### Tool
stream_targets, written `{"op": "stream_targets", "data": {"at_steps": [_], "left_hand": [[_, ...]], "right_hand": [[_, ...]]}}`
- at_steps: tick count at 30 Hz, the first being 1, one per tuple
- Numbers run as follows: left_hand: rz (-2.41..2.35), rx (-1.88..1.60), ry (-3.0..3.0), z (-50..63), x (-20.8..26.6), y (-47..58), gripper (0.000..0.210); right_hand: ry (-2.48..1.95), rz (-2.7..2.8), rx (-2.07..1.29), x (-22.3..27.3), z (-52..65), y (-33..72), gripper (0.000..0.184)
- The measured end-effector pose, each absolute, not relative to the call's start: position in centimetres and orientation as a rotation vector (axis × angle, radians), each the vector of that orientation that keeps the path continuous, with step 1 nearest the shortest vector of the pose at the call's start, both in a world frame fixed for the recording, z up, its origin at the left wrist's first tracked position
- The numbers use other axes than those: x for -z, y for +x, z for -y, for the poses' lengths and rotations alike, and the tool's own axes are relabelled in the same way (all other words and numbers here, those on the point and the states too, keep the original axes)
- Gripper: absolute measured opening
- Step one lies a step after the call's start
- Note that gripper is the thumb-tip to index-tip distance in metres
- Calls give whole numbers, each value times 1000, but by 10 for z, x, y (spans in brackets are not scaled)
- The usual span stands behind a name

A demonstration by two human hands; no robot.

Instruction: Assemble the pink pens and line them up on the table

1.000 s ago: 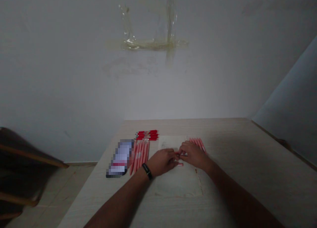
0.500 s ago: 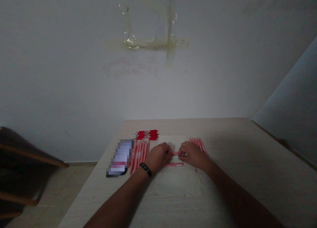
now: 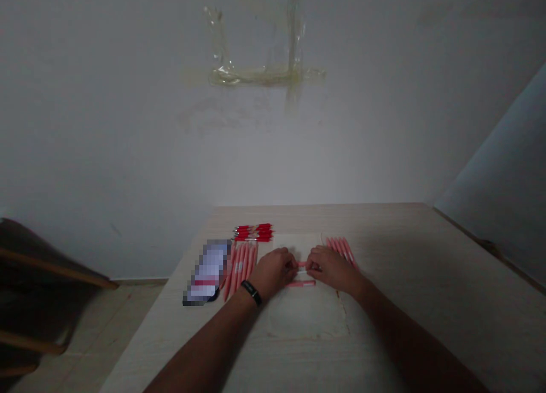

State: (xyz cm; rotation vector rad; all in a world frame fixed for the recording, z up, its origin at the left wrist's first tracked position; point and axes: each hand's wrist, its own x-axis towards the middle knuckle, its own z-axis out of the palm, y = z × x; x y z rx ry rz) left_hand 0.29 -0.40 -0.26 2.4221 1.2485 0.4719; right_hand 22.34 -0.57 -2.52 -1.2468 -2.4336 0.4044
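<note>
My left hand is closed, its fingertips pinched at the left end of a pink pen. The fingers of my right hand close on the right end of it. A thin pale strip shows just below it between the hands; I cannot make out whether it is part of the pen. Nearer to me, a second pink piece like a pen or cap lies crosswise on a pale sheet, its left end partly behind my left hand. The fingertips are small and dim.
Several pink pens lie side by side left of my left hand, with red pens behind them. More pink pens are beyond my right hand. A blurred-out phone rests on the left of the wooden table. A wall stands behind.
Both hands stay at nearly the same spot around the pink pen. My left hand has shifted very slightly; the other things have not moved.
</note>
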Motion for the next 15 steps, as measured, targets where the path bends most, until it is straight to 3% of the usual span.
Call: {"op": "stream_targets", "data": {"at_steps": [15], "left_hand": [[-1342,-424,2426,3,-4,1,7]], "right_hand": [[-1236,2293,-359,17,6,225,6]]}}
